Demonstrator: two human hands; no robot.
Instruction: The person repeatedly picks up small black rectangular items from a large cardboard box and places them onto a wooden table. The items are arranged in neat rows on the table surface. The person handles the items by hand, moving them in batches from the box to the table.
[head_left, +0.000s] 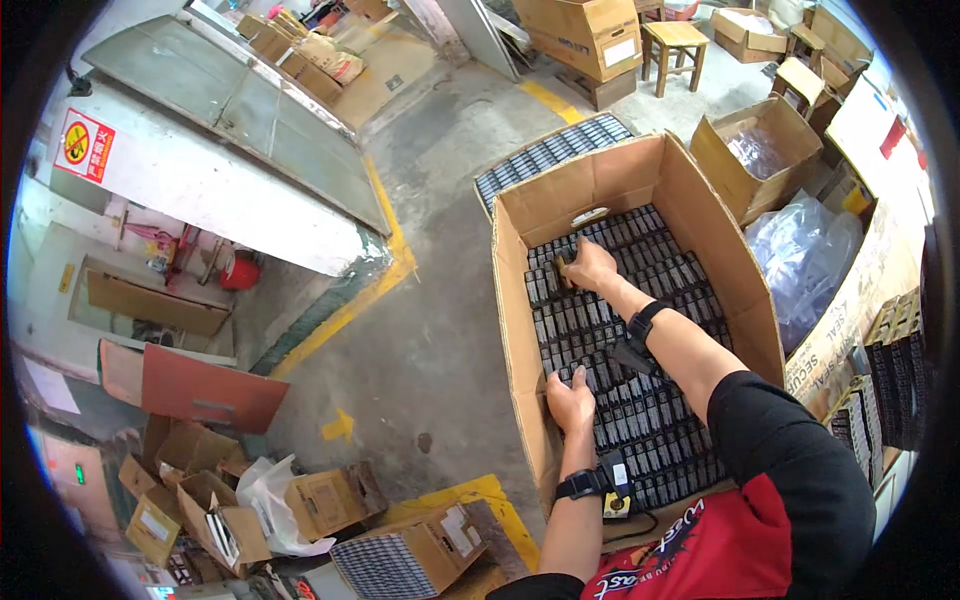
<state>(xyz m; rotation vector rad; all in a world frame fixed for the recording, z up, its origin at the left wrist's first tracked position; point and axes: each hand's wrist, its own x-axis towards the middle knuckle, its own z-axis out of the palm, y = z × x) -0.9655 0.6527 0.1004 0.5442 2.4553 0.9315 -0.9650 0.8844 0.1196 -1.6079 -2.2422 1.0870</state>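
A deep open cardboard box (pixel 518 350) stands in front of me, filled with tight rows of small black rectangular parts (pixel 650 410) with greyish faces. My right hand (pixel 590 265) reaches to the far left of the rows, its fingers bent together at a gap there. What they grip is too small and partly hidden to name. Nearer to me, my left hand (pixel 572 402) rests on the rows beside the box's left wall. Its thumb and forefinger are apart, and no held thing shows between them. Black straps with small devices sit on both wrists.
Beyond the box lies another batch of similar parts (pixel 555 150). To the right are an open carton (pixel 755 160), clear plastic bags (pixel 800 260) and stacked black parts (pixel 895 370). A carton of parts (pixel 440 550) stands at lower left. A wooden stool (pixel 675 45) is farther back.
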